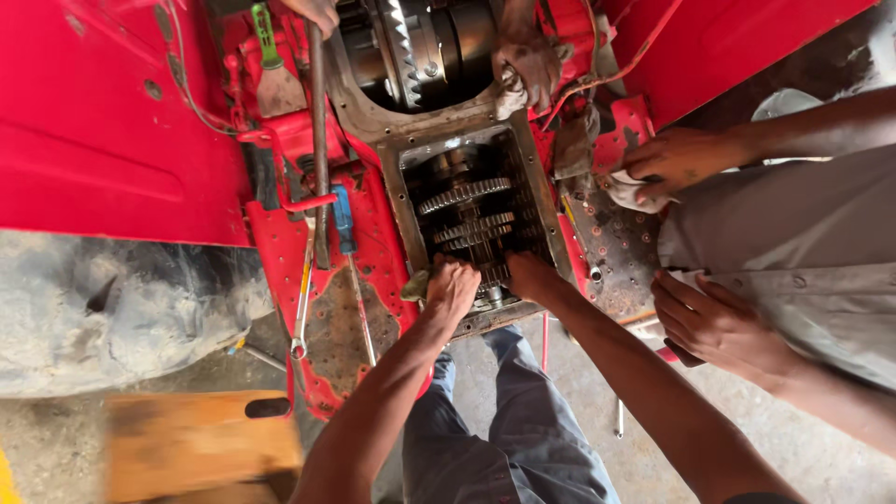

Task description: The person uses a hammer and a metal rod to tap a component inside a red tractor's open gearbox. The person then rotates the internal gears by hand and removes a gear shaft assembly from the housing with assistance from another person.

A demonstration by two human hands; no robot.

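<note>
While both hands reached down into the open gearbox [467,219], the left hand [452,287] was curled at the near rim, seemingly closed on a dirty rag [416,285], and the right hand [528,274] had its fingers sunk among the gear cluster [464,194]; whether those fingers gripped a gear I could not tell. The gears lay just ahead of both hands, inside the rectangular housing of the red machine [103,131]. To do this well, I judged that the fingers should stay off the tooth edges and that the rag should be kept from catching between gears. Left of the left hand lay a spanner [301,308] and a blue-handled screwdriver [343,219] on the red plate. Right of the right hand, a co-worker's two hands [714,322] rested near a pale cloth [627,191]. No package, label or sign could be seen.
</note>
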